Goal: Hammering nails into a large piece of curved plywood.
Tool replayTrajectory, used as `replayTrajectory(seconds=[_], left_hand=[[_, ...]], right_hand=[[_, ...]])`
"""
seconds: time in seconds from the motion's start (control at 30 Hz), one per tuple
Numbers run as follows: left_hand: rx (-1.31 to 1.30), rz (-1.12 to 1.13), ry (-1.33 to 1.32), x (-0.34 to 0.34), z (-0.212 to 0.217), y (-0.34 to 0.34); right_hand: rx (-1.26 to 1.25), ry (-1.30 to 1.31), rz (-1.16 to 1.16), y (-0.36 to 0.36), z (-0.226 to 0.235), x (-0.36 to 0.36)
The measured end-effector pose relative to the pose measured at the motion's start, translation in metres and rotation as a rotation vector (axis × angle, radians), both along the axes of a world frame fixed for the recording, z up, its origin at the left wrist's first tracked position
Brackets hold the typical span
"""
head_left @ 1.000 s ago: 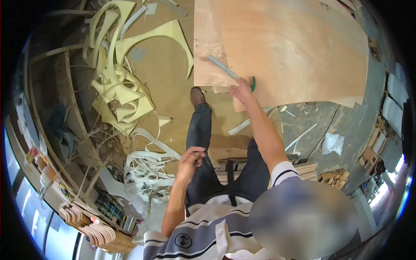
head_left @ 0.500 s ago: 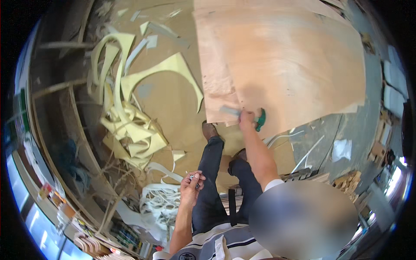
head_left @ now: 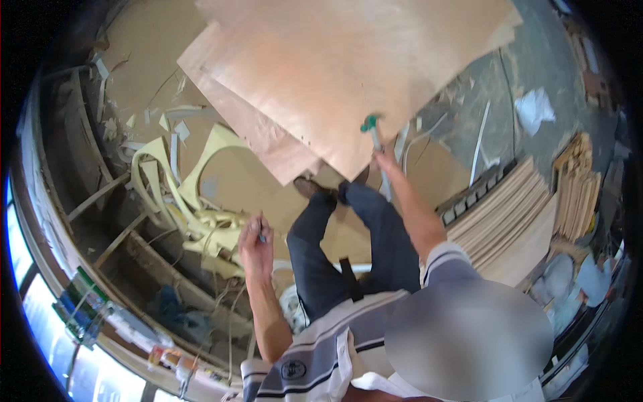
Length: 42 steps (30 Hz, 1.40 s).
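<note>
My right hand (head_left: 384,161) is wrapped round the pale grey handle of a claw hammer (head_left: 370,123). The hammer's green head points away from me, over the near part of a large tan sheet (head_left: 348,67) that looks like thin plywood. Under that sheet's left side, a second, pinkish sheet (head_left: 258,134) sticks out. My left hand (head_left: 256,244) is raised to the left of my knees, fingers pinched around small metal pieces (head_left: 262,236), too small to name exactly. Both feet are at the sheets' near corners.
Curved yellow foam offcuts (head_left: 194,191) lie in a heap on the left. A wooden frame (head_left: 157,268) stands beyond them. To my right are stacked wood strips (head_left: 506,214), a bundle of boards (head_left: 577,191) and a crumpled white bag (head_left: 534,111).
My view has turned, so the sheets now appear tilted and farther left. The hammer has swung round, its head now pointing away from me. My left hand has risen with the small metal pieces.
</note>
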<state>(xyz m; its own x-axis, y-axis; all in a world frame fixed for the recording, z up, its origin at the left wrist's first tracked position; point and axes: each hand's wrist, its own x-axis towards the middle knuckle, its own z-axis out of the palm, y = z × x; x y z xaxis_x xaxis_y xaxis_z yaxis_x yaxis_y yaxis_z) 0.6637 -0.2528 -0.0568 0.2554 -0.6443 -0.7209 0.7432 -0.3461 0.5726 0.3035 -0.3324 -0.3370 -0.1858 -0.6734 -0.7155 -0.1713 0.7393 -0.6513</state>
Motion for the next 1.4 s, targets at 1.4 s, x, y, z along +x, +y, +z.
replayTrajectory(seconds=[1.4], left_hand=[[-0.652, -1.345, -0.762, -0.209, -0.404, -0.366]], right_hand=[[0.26, 0.445, 0.315, -0.04, 0.01, -0.025]])
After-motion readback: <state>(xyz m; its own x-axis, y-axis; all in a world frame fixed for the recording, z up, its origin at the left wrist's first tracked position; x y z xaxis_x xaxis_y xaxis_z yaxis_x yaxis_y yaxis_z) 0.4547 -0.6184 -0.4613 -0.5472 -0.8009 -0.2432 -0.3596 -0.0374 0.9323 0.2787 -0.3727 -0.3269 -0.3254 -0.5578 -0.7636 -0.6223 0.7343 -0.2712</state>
